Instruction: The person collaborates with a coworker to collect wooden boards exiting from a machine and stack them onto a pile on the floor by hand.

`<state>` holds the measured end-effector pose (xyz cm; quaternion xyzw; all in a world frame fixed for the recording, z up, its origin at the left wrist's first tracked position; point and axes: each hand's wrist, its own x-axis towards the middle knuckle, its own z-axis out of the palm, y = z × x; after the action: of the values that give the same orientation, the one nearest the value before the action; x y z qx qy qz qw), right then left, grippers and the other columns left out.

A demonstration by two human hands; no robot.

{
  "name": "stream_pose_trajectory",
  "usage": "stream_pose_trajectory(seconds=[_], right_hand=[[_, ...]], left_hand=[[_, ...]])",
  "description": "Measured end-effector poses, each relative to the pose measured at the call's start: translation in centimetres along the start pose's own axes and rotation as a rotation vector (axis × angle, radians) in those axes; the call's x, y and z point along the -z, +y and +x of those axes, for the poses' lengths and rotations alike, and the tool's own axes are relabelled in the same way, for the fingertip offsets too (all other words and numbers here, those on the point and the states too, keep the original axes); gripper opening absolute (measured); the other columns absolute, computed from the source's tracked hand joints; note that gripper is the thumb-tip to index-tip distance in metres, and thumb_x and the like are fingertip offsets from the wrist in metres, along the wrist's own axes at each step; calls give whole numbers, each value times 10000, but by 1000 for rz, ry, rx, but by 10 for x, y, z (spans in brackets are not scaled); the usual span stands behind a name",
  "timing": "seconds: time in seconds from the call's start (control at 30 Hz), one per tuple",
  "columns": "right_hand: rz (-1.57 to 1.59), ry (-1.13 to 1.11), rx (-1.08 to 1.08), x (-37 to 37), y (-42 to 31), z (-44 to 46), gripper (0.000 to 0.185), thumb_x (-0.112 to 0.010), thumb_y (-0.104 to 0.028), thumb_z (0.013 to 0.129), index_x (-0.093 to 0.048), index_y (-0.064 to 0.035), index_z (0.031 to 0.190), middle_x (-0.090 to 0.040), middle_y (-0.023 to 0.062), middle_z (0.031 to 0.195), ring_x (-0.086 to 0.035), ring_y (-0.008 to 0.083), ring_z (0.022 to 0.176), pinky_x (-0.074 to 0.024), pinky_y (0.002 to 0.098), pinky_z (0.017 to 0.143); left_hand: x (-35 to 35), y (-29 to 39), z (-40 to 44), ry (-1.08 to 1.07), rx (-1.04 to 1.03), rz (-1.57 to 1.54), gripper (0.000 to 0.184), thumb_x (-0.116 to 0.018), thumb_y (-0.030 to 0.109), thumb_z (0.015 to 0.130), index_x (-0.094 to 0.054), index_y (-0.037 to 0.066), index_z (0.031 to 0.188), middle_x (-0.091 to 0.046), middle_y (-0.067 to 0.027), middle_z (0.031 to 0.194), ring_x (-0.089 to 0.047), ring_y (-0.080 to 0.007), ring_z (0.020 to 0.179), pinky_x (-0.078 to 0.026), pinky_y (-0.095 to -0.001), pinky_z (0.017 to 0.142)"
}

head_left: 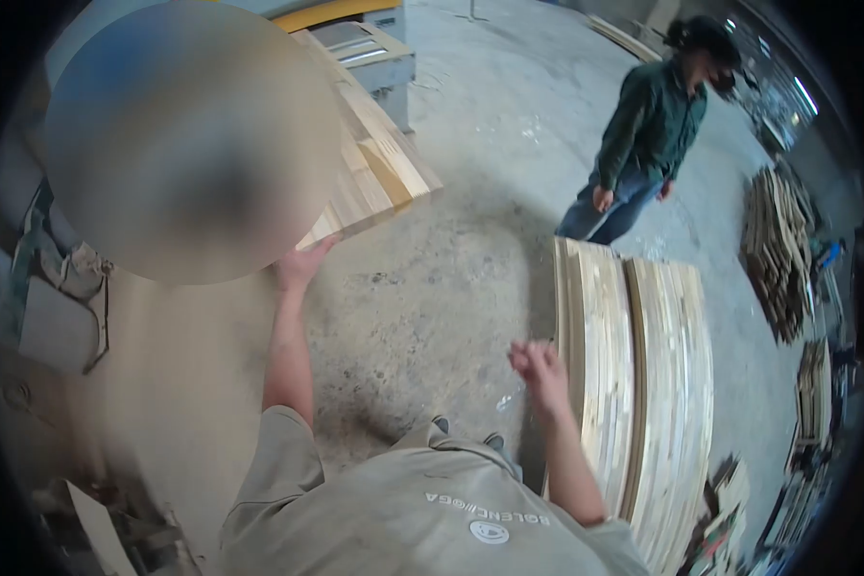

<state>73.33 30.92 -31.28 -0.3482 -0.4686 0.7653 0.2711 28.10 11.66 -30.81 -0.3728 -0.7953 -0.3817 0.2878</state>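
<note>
My left hand (pixel 304 266) is closed at the near edge of a wooden panel (pixel 379 178) made of joined strips, at the upper left. Part of that hand and much of the panel's left side are hidden by a round blur. My right hand (pixel 541 372) is raised in front of me, its fingers loosely curled and slightly apart, with nothing visible in them. It is beside the left edge of two side-by-side stacks of pale wooden boards (pixel 595 355); whether it touches them I cannot tell.
A person (pixel 648 125) in a dark green shirt and jeans stands beyond the stacked boards. At the far right are piles of rough wood (pixel 778 254). A machine (pixel 394 91) with a yellow top is behind the panel. Grey, stained concrete floor (pixel 422 298) lies between panel and stacks.
</note>
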Motion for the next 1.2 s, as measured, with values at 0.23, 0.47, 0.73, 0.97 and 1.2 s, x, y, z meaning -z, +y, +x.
stream_pose_trajectory(seconds=[0.23, 0.47, 0.73, 0.97, 1.2], right_hand=[[-1047, 395, -326, 241, 251, -86, 533, -382, -420, 1018, -718, -14, 933, -709, 190, 846, -685, 342, 820, -516, 472, 751], [-1233, 134, -622, 303, 295, -142, 584, -398, -460, 995, -707, 30, 1070, -664, 336, 1071, -646, 446, 1074, -481, 522, 958], [-911, 481, -303, 263, 284, -166, 449, -583, -405, 943, -697, -9, 1125, -717, 213, 1000, -691, 306, 957, -524, 413, 870], [-732, 588, -416, 267, 270, -263, 443, -601, -428, 917, -718, -51, 1117, -720, 195, 1043, -685, 338, 994, -526, 421, 887], [-518, 857, -520, 349, 395, -457, 451, -607, -431, 890, -729, -60, 1115, -717, 205, 1061, -679, 347, 1004, -524, 432, 894]], left_hand=[[0, -5, 3, 7, 1, 12, 560, -915, 350, 636, -706, 147, 1114, -631, -47, 1333, -460, -321, 1388, -275, -568, 1174], [-4, -16, 3, 81, -49, -9, 522, -915, 310, 625, -719, 133, 1075, -671, -75, 1249, -523, -336, 1310, -333, -532, 1139], [-26, -54, 2, -8, -105, -29, 474, -805, 184, 820, -657, -20, 1221, -650, -153, 1282, -563, -332, 1252, -406, -453, 1106], [-6, 40, -34, 105, 109, 185, 772, -762, 485, 857, -534, -39, 1377, -488, -267, 1446, -435, -372, 1375, -407, -446, 1108], [-14, 163, -359, -909, 358, 135, 712, -618, 456, 954, -452, -54, 1421, -488, -269, 1441, -489, -391, 1315, -390, -492, 1105]])
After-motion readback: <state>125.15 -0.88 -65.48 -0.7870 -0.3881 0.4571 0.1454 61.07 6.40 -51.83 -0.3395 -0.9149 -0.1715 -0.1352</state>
